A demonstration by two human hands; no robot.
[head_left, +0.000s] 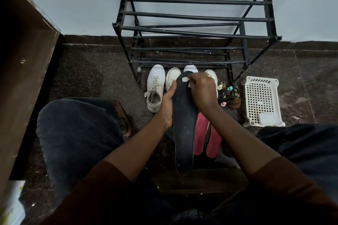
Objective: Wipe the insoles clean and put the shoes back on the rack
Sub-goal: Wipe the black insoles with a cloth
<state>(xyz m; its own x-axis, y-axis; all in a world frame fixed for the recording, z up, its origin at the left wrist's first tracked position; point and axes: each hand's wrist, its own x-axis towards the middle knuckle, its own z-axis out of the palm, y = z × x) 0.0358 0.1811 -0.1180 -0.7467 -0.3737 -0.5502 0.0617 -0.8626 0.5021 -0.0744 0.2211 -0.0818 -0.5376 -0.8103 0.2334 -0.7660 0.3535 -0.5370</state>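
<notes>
One black insole [183, 129] was held above the floor [91, 78]: left hand [169, 104] gripped its left edge, right hand [203, 91] pinched a white wipe [185, 79] onto its toe. Four white shoes [155, 87] stood at the foot of the rack [197, 16]; two pink insoles [201, 133] lay beneath.

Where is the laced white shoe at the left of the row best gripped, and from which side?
Probably the heel collar, from above on the person's side. The laced white shoe stands upright, toe toward the rack, its open mouth nearest the person, so fingers can hook inside and pinch the back rim. A neighbouring shoe sits close on its right.
</notes>
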